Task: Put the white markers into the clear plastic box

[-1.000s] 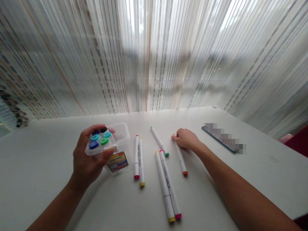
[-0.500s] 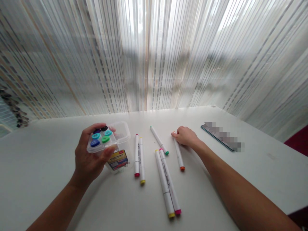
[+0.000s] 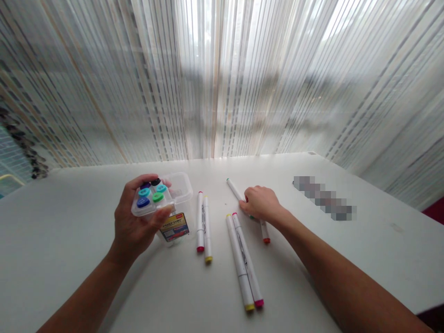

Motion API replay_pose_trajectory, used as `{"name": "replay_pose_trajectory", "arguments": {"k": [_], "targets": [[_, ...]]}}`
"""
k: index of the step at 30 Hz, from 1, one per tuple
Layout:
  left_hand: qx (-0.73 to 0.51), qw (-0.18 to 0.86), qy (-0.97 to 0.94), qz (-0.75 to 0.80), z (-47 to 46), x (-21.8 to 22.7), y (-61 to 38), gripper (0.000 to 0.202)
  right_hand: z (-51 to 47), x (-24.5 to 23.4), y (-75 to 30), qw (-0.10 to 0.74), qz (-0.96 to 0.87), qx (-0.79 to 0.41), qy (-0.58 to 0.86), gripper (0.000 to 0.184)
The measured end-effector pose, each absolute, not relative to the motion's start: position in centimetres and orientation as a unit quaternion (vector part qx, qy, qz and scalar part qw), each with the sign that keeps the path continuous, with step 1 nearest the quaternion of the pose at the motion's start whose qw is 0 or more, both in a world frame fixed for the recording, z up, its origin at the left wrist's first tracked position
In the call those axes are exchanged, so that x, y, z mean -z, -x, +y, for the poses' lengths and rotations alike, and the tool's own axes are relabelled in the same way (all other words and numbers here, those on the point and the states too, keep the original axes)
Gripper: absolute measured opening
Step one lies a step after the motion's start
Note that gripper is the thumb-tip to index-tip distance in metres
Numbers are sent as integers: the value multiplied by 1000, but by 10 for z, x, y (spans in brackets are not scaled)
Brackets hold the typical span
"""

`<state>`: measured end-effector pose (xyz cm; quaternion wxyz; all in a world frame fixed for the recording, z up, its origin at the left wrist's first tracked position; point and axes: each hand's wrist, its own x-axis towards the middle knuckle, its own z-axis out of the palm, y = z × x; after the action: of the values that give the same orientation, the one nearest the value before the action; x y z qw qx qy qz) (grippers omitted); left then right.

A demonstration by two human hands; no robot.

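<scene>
My left hand (image 3: 133,226) is wrapped around a clear plastic marker case (image 3: 183,187), tilted above the table with its lid open. Several markers stand inside, showing blue, light blue, green, purple and black cap ends. My right hand (image 3: 262,203) is closed on the lower part of a green-capped marker (image 3: 234,188) lying on the table. Beneath that hand, an orange-capped marker (image 3: 265,230) is partly hidden. Between the hands lie a red-capped marker (image 3: 200,222) and a yellow-capped marker (image 3: 207,231) side by side.
Nearer to me, another yellow-capped marker (image 3: 240,266) lies against a pink-capped marker (image 3: 250,268). A blurred-out flat object (image 3: 324,198) rests on the white table (image 3: 374,245) at right. A striped curtain (image 3: 215,92) hangs along the far edge.
My right hand has left the orange-capped marker and moved left and nearer to the green-capped one, which has shifted slightly right. My left hand still holds the case.
</scene>
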<state>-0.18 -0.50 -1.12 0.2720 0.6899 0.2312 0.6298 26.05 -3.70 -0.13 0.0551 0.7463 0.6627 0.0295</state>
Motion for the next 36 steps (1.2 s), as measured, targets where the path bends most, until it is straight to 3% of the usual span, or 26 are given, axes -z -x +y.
{"name": "replay_pose_trajectory", "arguments": {"k": [6,13,24,36], "targets": [[-627,276,-693,225,-4,11,3,50,-50,-16,-259,66,665,-9,-744,36],[-633,277,-689,219,-4,11,2,48,-65,-23,-238,150,731,93,-659,33],[-637,272,-689,211,-3,10,1,49,-40,-3,-248,89,656,32,-748,37],[-634,271,-690,221,-3,10,1,49,-37,-3,-251,86,647,33,-757,38]]}}
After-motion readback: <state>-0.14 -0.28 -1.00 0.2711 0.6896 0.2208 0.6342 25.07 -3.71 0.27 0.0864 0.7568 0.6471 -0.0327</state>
